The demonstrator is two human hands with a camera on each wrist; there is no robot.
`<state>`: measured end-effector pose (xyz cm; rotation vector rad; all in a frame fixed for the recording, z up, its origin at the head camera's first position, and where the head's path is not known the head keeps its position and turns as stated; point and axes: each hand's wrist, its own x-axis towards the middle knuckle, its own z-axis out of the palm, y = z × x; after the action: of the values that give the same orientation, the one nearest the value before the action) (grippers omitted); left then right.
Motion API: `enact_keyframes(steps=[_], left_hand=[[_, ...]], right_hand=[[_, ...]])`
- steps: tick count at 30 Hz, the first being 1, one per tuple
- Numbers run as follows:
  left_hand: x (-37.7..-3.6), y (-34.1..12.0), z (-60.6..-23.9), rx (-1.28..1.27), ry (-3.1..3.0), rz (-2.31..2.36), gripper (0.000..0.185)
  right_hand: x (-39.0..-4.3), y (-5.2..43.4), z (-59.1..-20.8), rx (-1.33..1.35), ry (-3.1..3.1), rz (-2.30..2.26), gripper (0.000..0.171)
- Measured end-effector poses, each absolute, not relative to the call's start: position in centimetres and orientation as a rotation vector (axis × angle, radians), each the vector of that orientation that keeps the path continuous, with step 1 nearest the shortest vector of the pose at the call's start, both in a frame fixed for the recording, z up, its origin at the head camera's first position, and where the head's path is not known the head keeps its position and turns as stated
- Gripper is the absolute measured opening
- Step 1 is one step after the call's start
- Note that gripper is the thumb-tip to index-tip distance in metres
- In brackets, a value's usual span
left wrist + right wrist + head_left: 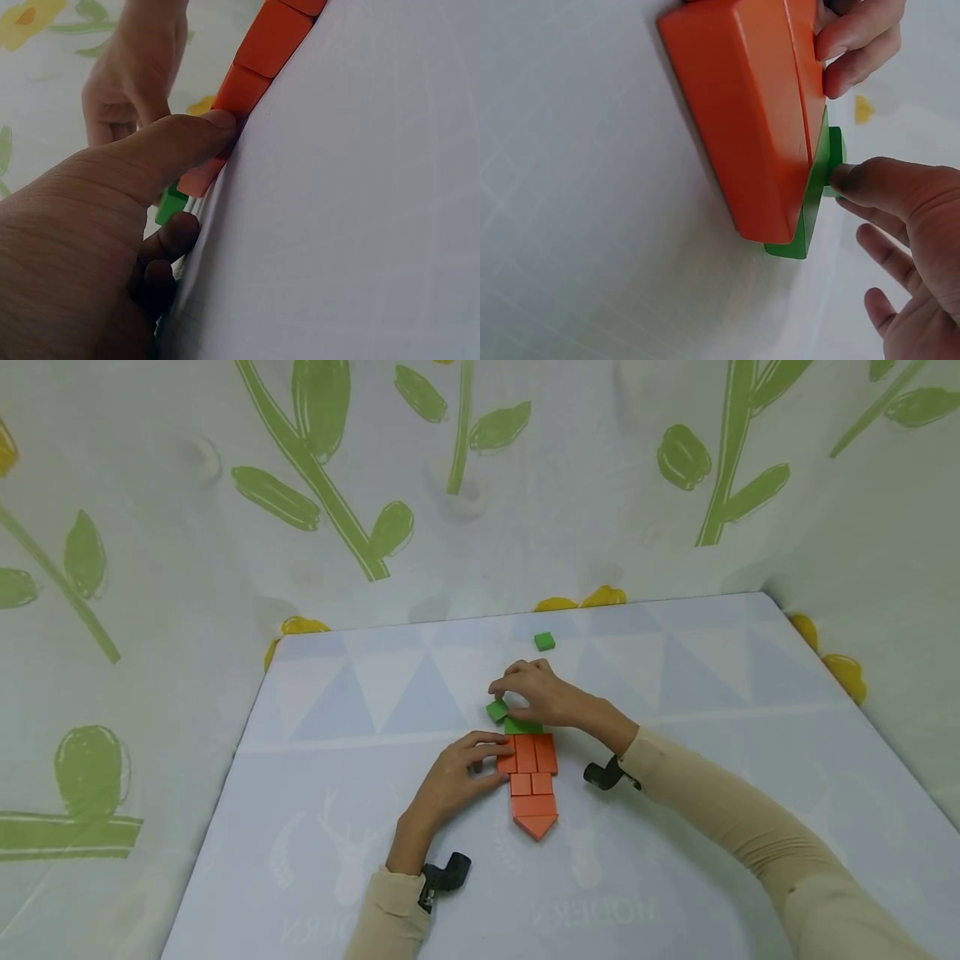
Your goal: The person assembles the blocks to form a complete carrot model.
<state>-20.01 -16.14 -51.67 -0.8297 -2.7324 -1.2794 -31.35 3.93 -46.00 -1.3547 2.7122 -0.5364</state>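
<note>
A carrot-shaped row of orange blocks [534, 781] lies flat on the pale table [712, 710], its tip pointing toward me. A flat green block [522, 726] sits against its far end. My left hand [491, 756] rests on the table, with its thumb [202, 131] and fingertips pressing the left side of the orange blocks [259, 56]. My right hand [504, 693] reaches over the far end and pinches a small green block [497, 710] just left of the flat green one. In the right wrist view the thumb [870, 180] touches that small green block [835, 150] behind the flat green block [810, 217].
Another small green block [544, 641] lies alone farther back on the table. A white cloth with green leaf prints [337, 510] walls in the table behind and on both sides. Black wrist mounts [446, 872] sit on both sleeved arms.
</note>
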Motion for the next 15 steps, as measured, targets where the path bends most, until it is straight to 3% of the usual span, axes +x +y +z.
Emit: enact_keyframes(steps=[15], left_hand=[[-20.22,-16.21,-51.70,-0.839,-2.730,-1.257,0.034]], right_hand=[[-31.67,4.52,-45.74,-1.194,2.814,-0.590,0.040]])
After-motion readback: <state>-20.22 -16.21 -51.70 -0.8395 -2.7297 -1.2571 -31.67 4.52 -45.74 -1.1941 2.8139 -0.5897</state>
